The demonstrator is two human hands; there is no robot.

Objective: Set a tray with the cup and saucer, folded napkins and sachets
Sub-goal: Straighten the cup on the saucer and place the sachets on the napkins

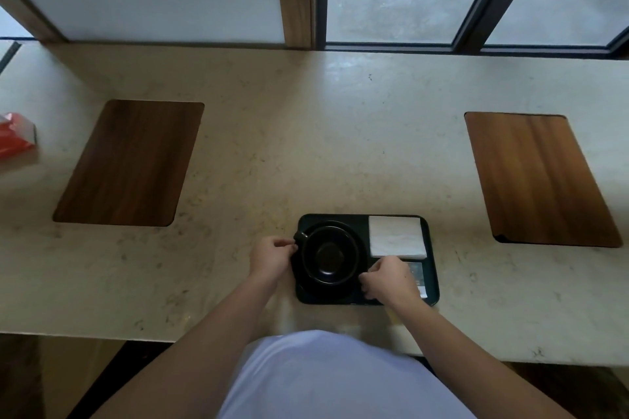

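While both bare forearms reach forward over the pale stone counter (306,133), the left hand (270,257) curls its fingertips on the handle of the black ceramic cup (328,257). That cup sits on a black round saucer (299,277) in the left half of the dark green rectangular tray (431,248). Knuckles up, the right hand (388,277) is loosely closed beside the saucer's edge, hiding part of the sachets (418,277); white folded napkins (396,236) lie just behind it.

Left hand (272,257): lying knuckles-up with fingers curling inward and the fingertips pinching together at its right edge, the bare forearm running back and down toward the body. Right hand (388,277): hovering palm-down with fingers bending loosely and pointing left, thumb side facing forward, its bare forearm angling back to the right. Both arms are reaching forward, hands near each other but apart.
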